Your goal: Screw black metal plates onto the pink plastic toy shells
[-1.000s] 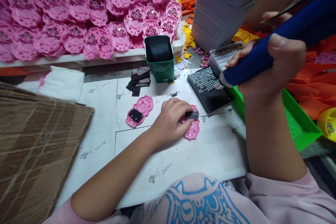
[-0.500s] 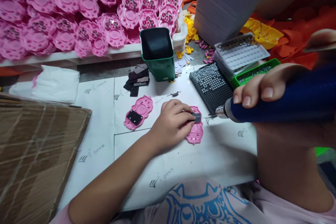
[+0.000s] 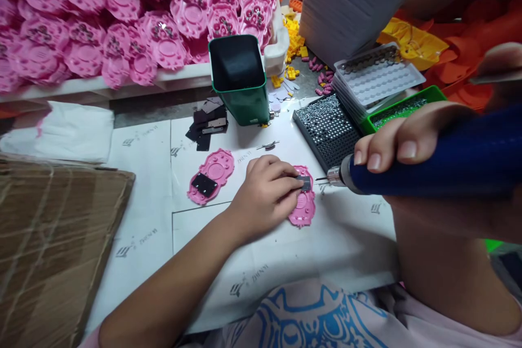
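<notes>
My left hand [image 3: 269, 196] holds a pink plastic shell [image 3: 302, 211] against the table, fingertips on a small dark plate [image 3: 305, 182] lying on it. In my right hand [image 3: 391, 144] is a blue electric screwdriver [image 3: 428, 166], held nearly level. Its thin bit points left and ends just right of the pink shell, apparently apart from it. To the left of my left hand lies a second pink shell [image 3: 220, 166] with a black plate [image 3: 204, 185] on its lower half. Small thin metal pieces [image 3: 268, 145] lie beyond my left hand.
A black perforated tray [image 3: 322, 128] of screws sits near the bit, beside a green bin [image 3: 408, 114] and stacked clear trays [image 3: 367, 87]. Farther off stand a dark green container [image 3: 247, 103], black plates [image 3: 206, 122] and a white crate [image 3: 175, 73] of pink shells. A cardboard box [image 3: 53, 239] is left.
The screwdriver has moved slightly left, bringing its bit closer to the pink shell. My left hand keeps its hold on the shell. The whole view has shifted a little.
</notes>
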`<state>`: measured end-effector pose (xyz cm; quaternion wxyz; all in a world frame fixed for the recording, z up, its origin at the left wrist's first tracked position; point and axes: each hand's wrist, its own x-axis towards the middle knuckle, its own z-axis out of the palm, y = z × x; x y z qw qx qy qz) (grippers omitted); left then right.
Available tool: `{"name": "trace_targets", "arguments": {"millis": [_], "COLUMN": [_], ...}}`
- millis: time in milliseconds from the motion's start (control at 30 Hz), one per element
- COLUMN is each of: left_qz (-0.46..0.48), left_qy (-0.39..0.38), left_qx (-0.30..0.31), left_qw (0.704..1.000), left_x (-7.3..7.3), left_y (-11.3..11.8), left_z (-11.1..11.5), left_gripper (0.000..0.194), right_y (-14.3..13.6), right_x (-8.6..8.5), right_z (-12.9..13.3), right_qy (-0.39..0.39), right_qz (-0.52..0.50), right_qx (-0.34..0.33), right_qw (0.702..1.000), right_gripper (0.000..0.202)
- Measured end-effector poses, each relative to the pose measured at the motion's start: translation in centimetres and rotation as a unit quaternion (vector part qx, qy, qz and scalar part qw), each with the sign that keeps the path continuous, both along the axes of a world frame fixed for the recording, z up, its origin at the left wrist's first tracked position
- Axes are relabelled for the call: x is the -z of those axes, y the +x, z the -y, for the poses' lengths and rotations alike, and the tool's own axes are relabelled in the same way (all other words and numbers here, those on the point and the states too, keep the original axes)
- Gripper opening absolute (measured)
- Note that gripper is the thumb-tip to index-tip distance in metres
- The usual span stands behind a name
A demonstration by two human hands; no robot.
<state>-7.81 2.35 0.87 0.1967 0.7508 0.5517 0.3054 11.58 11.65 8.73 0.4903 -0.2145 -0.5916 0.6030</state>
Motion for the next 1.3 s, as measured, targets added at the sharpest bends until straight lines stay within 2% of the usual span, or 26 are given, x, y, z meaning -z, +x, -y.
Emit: {"name": "trace_targets", "arguments": {"millis": [100, 200, 333, 467, 600, 800, 933, 1133, 1300], "left_qz": [-0.007, -0.015, -0.025, -0.032, -0.035, -0.043, -0.052, -0.061, -0.087], "left_qy": [0.004, 0.000, 0.004, 0.003, 0.004, -0.006, -0.021, -0.017, -0.024], "left_qx": [0.003, 0.005, 0.015, 0.019, 0.019, 0.026, 0.034, 0.039, 0.003], "left_qw": [1.000, 1.000, 1.000, 0.999, 0.999, 0.999, 0.998, 0.997, 0.996], "left_x": [0.0, -0.1, -0.1, 0.0, 0.2, 0.0, -0.1, 0.0, -0.1], "left_y": [0.1, 0.2, 0.2, 0.1, 0.2, 0.2, 0.3, 0.6, 1.1], "left_z": [0.0, 0.0, 0.0, -0.1, 0.0, -0.1, -0.2, -0.1, 0.0], "left_gripper": [0.016, 0.016, 0.015, 0.016, 0.017, 0.019, 0.020, 0.021, 0.017], "right_y": [-1.2, -2.2, -2.7, -3.0, -3.3, -3.0, -3.3, -3.7, -3.7], "right_x": [0.0, 0.4, 0.8, 0.6, 0.6, 1.3, 1.4, 1.3, 1.1], "right_z": [0.2, 0.4, 0.4, 0.3, 0.2, -0.1, 0.2, 0.3, 0.2], "right_qy": [-0.044, -0.055, -0.046, -0.048, -0.057, -0.034, -0.022, -0.004, 0.019], "right_qz": [-0.046, -0.055, -0.065, -0.025, -0.037, -0.047, -0.033, 0.007, 0.005], "right_qx": [0.021, 0.055, 0.027, 0.035, 0.041, -0.011, 0.005, -0.023, -0.035], "right_qw": [0.998, 0.995, 0.996, 0.998, 0.997, 0.998, 0.999, 1.000, 0.999], "right_gripper": [0.042, 0.038, 0.037, 0.037, 0.036, 0.043, 0.041, 0.019, 0.014]}}
